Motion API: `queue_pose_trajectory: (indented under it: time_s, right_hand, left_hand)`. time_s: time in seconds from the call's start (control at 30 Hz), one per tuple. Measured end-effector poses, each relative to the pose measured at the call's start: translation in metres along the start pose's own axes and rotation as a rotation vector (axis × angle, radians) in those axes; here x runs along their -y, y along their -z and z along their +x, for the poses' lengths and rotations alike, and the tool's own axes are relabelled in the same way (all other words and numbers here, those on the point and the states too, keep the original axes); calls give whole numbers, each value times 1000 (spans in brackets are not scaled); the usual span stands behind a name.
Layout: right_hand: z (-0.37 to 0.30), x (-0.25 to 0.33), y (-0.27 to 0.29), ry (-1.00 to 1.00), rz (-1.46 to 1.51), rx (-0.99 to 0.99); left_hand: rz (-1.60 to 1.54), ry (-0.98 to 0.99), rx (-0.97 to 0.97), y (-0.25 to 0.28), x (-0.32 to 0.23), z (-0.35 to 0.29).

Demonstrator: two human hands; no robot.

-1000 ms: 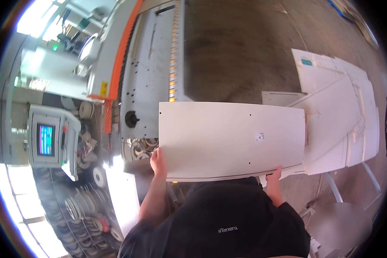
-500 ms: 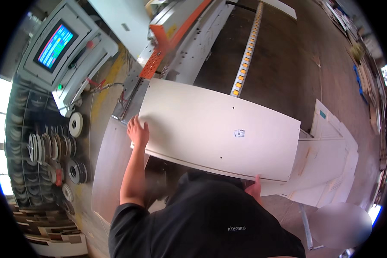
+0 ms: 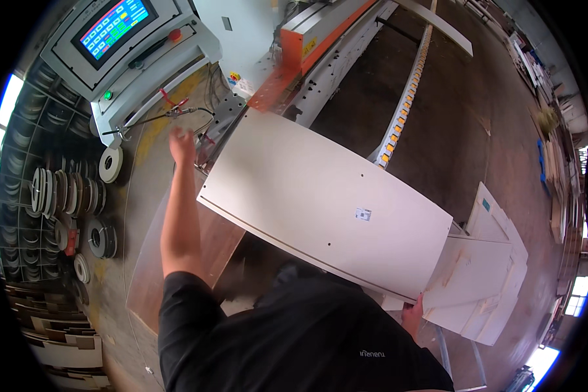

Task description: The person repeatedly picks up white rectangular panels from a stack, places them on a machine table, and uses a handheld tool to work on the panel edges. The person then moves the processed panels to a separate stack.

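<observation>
A large white panel (image 3: pixel 320 202) with small holes, a printed label and a groove along its near edge lies tilted before me, its far left corner by the machine's orange guard. My right hand (image 3: pixel 411 315) grips the panel's near right corner, thumb up at the edge and fingers mostly hidden beneath. My left hand (image 3: pixel 183 145) is off the panel, raised beyond its left end, somewhat blurred, with fingers apart and nothing visible in them. Closest to it is a thin black rod with a red handle and hose (image 3: pixel 175 111), hanging below the control console (image 3: pixel 127 72).
Ahead runs the machine's orange and grey beam (image 3: pixel 333 32), with a roller rail (image 3: pixel 405 111) to its right. More white panels (image 3: pixel 470 274) are stacked at right. Edge-banding rolls (image 3: pixel 65 193) stand on the left, and a brown board (image 3: pixel 176 261) lies below my left arm.
My left hand has let go of the panel's left end and moved up and left toward the hose. The panel has turned slightly clockwise in view, my right hand still on its corner.
</observation>
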State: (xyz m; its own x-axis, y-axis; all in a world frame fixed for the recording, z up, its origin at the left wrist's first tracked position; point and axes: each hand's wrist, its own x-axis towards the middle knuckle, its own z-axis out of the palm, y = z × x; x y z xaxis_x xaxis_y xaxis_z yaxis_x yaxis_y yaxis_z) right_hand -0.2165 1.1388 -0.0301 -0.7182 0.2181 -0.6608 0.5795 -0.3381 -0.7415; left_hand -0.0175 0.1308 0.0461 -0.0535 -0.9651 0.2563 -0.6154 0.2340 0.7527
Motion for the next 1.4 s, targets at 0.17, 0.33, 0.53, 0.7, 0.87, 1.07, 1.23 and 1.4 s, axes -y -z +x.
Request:
queue_pose_trajectory:
  time_s: [0.17, 0.33, 0.53, 0.7, 0.87, 1.07, 1.23, 1.4]
  right_hand:
    - [-7, -5, 21, -42, 61, -74]
    - [-27, 16, 15, -86, -5, -212]
    - [-37, 26, -16, -117, -73, -146]
    - [-20, 29, 14, -11, -276, 177]
    - [-18, 46, -1, -211, -221, 65]
    - [-7, 50, 7, -104, -607, 203]
    - [-2, 51, 7, -106, -611, 110]
    - [7, 48, 9, -24, -678, 141]
  left_hand:
    - [-57, -102, -73, -24, 28, 86]
    - [34, 90, 114, -16, 11, 89]
    - [-730, -287, -193, 126, 4, 44]
    - [-440, -271, -27, 269, -32, -16]
    - [861, -303, 483, 362, -19, -61]
    - [1108, 37, 765, 434, -38, -121]
    - [1009, 241, 769, 418, -6, -146]
    - [846, 224, 791, 353, 26, -164]
